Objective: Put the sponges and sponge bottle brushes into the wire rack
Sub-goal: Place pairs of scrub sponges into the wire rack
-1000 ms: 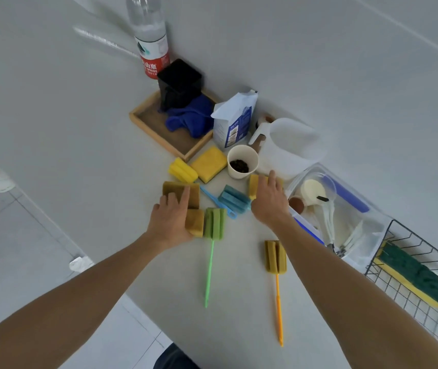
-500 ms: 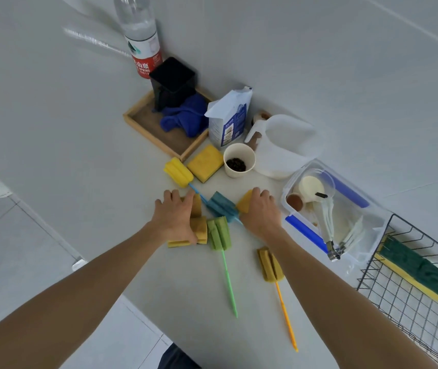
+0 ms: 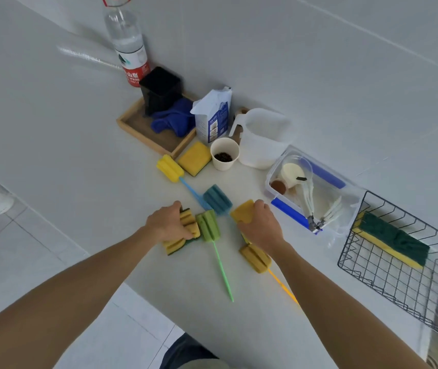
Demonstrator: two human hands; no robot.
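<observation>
My left hand grips a stack of yellow sponges with dark scouring sides, at the counter's middle. My right hand is closed on another yellow sponge. Between my hands lies a green sponge brush with a long green handle. A blue sponge brush and a yellow-headed brush with a blue handle lie just beyond. An orange sponge brush rests under my right wrist. One flat yellow sponge sits by the tray. The black wire rack at the right holds a green-and-yellow sponge.
A clear plastic bin with measuring spoons stands between my right hand and the rack. Behind are a paper cup, a white jug, a paper bag, a wooden tray with a blue cloth, and a water bottle. The counter edge runs below my arms.
Both hands have closed on sponges: the left has gathered its stack and drawn it nearer, and the right has tilted its yellow sponge up off the counter.
</observation>
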